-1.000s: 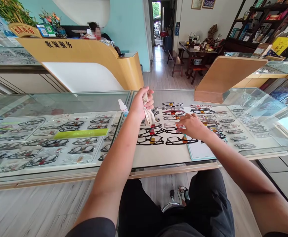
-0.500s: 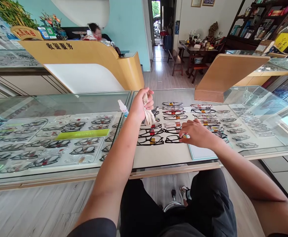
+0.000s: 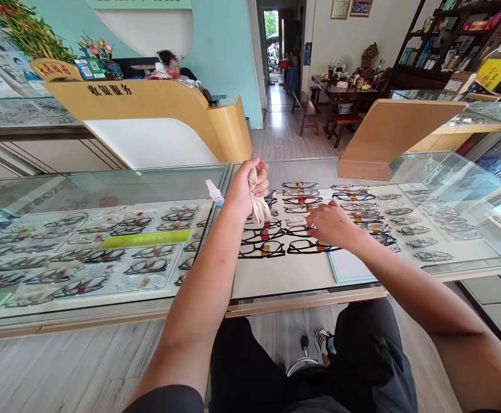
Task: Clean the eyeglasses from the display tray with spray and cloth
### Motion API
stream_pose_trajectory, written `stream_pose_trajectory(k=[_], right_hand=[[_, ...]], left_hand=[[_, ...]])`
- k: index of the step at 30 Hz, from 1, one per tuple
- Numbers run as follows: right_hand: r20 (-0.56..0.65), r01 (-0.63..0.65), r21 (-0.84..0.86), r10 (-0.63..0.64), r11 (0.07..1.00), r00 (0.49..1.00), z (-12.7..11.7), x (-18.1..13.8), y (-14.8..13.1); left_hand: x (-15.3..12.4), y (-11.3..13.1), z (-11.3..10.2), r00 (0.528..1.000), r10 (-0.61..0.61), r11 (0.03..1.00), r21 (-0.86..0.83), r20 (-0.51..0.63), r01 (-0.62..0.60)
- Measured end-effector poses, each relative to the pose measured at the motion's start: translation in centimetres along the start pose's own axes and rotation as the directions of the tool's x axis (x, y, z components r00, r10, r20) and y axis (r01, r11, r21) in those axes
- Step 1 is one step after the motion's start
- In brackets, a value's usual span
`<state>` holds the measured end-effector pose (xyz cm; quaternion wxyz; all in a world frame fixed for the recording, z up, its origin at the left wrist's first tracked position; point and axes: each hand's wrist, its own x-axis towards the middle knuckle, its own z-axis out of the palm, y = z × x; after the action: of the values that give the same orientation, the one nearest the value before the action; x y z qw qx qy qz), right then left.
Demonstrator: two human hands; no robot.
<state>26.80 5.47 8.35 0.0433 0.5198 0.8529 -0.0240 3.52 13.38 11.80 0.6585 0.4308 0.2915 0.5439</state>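
Note:
My left hand [image 3: 248, 186] is closed round a crumpled beige cloth [image 3: 259, 209], whose loose end hangs below the fingers. Just left of it, a small white spray bottle [image 3: 215, 193] is on the glass display case [image 3: 276, 284]. My right hand [image 3: 330, 223] is over the rows of eyeglasses, palm down, with its fingers loosely bent and apart; nothing shows in them, though the fingertips are partly hidden. Beneath and beside it lie black-framed eyeglasses [image 3: 306, 246] with coloured tags. A white card with a teal edge [image 3: 347, 268] is below my right wrist.
A brown upright panel on a base [image 3: 400, 132] stands on the case at the far right. More eyeglasses [image 3: 147, 266] fill the left case, around a green strip [image 3: 147, 238]. Across the aisle, a person [image 3: 168, 63] is behind the wooden counter [image 3: 147, 94].
My right hand has shifted slightly left and away from me over the eyeglasses. My left hand keeps the cloth in nearly the same place. The view has tilted slightly up.

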Motion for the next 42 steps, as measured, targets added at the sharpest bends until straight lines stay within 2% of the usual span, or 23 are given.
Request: stream_pose_trajectory(k=[4, 8, 11, 14, 15, 17, 21, 23, 26, 28, 32, 37, 39, 42], right_hand=[[0.012, 0.018, 0.088, -0.020, 0.996, 1.000, -0.9, -0.5, 0.9], [-0.126, 0.056, 0.331, -0.015, 0.942, 0.992, -3.6, -1.9, 2.7], [-0.296, 0.072, 0.587, 0.131, 0.806, 0.946, -5.8, -2.2, 3.2], [-0.447, 0.250, 0.745, 0.185, 0.618, 0.875, -6.5, -1.0, 2.5], [-0.508, 0.334, 0.740, 0.159, 0.584, 0.847, -6.3, -0.4, 2.1], [-0.616, 0.439, 0.664, 0.111, 0.606, 0.779, -5.4, 0.8, 1.4], [-0.715, 0.400, 0.504, 0.109, 0.765, 0.691, -3.4, 2.0, 0.7], [-0.753, 0.411, 0.441, 0.079, 0.798, 0.653, -2.6, 2.1, 0.9], [-0.797, 0.455, 0.378, 0.033, 0.806, 0.603, -2.0, 1.8, 1.2], [-0.798, 0.469, 0.367, 0.014, 0.804, 0.602, -1.8, 1.8, 1.4], [-0.773, 0.471, 0.372, -0.014, 0.800, 0.634, -1.4, 2.1, 1.6], [-0.838, 0.558, 0.251, -0.111, 0.791, 0.534, -0.7, 3.0, 1.8], [-0.843, 0.574, 0.259, -0.109, 0.777, 0.527, -0.5, 3.2, 1.8], [-0.837, 0.585, 0.325, -0.063, 0.743, 0.544, -0.6, 3.2, 1.8]], left_hand=[[-0.2, 0.3, 0.2, 1.000, -0.007, 1.000, 0.012, -0.003, 0.007], [-0.4, 0.4, 0.6, 0.998, 0.001, 1.000, 0.031, -0.059, 0.001], [-0.4, 0.0, 1.0, 0.988, 0.079, 0.995, 0.074, -0.133, -0.069], [-0.6, -0.7, 1.4, 0.981, 0.129, 0.984, 0.139, -0.145, -0.109], [-0.7, -1.0, 1.5, 0.982, 0.136, 0.979, 0.170, -0.129, -0.113], [-1.0, -1.4, 1.7, 0.980, 0.167, 0.952, 0.274, -0.108, -0.132], [-1.8, -2.0, 1.9, 0.953, 0.294, 0.821, 0.530, -0.070, -0.214], [-2.1, -2.1, 2.1, 0.943, 0.334, 0.772, 0.578, -0.015, -0.264], [-2.1, -2.3, 2.1, 0.944, 0.326, 0.758, 0.583, 0.052, -0.293], [-2.0, -2.4, 1.9, 0.952, 0.298, 0.763, 0.583, 0.067, -0.280], [-1.7, -2.7, 1.7, 0.960, 0.273, 0.767, 0.589, 0.060, -0.255], [-1.8, -2.6, 2.0, 0.968, 0.243, 0.744, 0.628, 0.064, -0.229], [-1.8, -2.6, 2.1, 0.968, 0.246, 0.738, 0.637, 0.054, -0.223], [-1.6, -2.9, 2.0, 0.967, 0.252, 0.741, 0.637, 0.030, -0.212]])
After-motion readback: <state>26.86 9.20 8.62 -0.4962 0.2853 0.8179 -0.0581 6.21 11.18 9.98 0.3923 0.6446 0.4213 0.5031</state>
